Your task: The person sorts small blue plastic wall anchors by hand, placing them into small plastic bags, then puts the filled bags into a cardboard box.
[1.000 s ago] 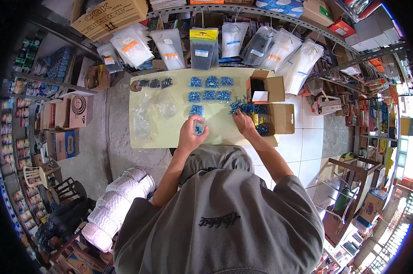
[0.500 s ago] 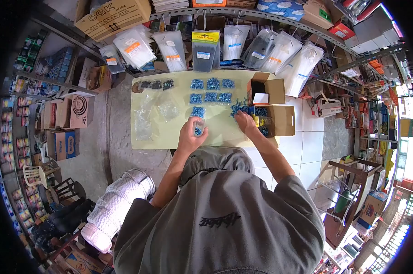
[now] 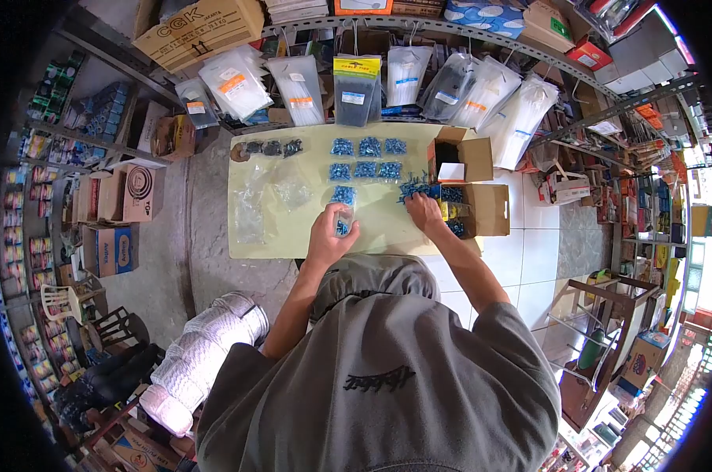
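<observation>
My left hand (image 3: 332, 234) is curled round a small clear plastic bag (image 3: 343, 223) with blue pieces in it, near the table's front edge. Just beyond it lies a packet of blue pieces (image 3: 343, 194). My right hand (image 3: 424, 211) reaches to a loose pile of small blue parts (image 3: 413, 187), its fingers pinched at the pile's near edge; what they hold is hidden. Two rows of filled blue packets (image 3: 365, 170) lie further back. Beside the right hand stands an open cardboard box (image 3: 490, 209) containing blue packets and something yellow.
Another open box (image 3: 474, 156) stands behind it. Flat clear bags (image 3: 250, 206) and dark packets (image 3: 271, 148) lie on the table's (image 3: 309, 236) left side. Hanging packs of cable ties (image 3: 357, 90) line the shelf at the back. A white rope roll (image 3: 206, 354) is on the left.
The view has shifted very slightly. Both hands stay in nearly the same places, the left at the small bag and the right at the blue pile.
</observation>
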Tool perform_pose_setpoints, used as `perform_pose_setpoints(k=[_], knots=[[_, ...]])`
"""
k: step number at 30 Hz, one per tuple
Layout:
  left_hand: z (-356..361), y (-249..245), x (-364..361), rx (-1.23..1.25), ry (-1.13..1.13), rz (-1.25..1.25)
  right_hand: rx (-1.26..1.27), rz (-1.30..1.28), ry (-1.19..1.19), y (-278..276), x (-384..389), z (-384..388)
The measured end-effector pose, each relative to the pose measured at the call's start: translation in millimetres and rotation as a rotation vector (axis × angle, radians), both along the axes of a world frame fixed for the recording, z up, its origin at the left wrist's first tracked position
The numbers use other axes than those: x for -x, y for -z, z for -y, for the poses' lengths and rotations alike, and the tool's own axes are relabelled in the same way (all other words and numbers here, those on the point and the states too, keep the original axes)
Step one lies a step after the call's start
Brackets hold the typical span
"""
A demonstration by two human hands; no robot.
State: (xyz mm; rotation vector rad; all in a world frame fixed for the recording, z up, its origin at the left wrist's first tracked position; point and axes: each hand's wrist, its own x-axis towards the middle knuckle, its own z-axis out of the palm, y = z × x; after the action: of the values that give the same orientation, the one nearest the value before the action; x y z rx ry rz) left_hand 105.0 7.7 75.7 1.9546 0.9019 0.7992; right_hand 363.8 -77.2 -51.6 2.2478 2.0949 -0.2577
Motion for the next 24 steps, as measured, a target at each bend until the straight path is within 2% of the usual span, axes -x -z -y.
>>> perform_pose_setpoints(k=[7,10,12,15,19,22,24], knots=[[-1.3,1.0,0.1,-0.002,-0.009,0.020,-0.043,-0.036,0.024,-2.9,2.7,2.0],[-1.0,1.3,0.6,0.004,-0.011,0.023,0.011,-0.121,0.123,-11.4,6.2,-0.7],[-1.2,0.6,1.2,0.003,-0.015,0.025,0.002,-0.274,0.304,-21.6,8.2,-2.1],[-0.1,2.9,0.8,0.006,-0.025,0.006,0.005,-0.369,0.344,-34.0,10.1,-1.5],[1.7,3.8,-0.2,-0.002,-0.006,0.015,0.046,-0.398,0.357,-22.4,10.1,-4.6],[2.2,2.8,-0.9,-0.011,-0.001,0.017,-0.009,-0.345,0.275,-18.0,13.3,-9.4],[2.2,1.5,-0.6,-0.010,-0.002,0.020,-0.014,-0.222,0.191,-15.3,15.5,-14.8]])
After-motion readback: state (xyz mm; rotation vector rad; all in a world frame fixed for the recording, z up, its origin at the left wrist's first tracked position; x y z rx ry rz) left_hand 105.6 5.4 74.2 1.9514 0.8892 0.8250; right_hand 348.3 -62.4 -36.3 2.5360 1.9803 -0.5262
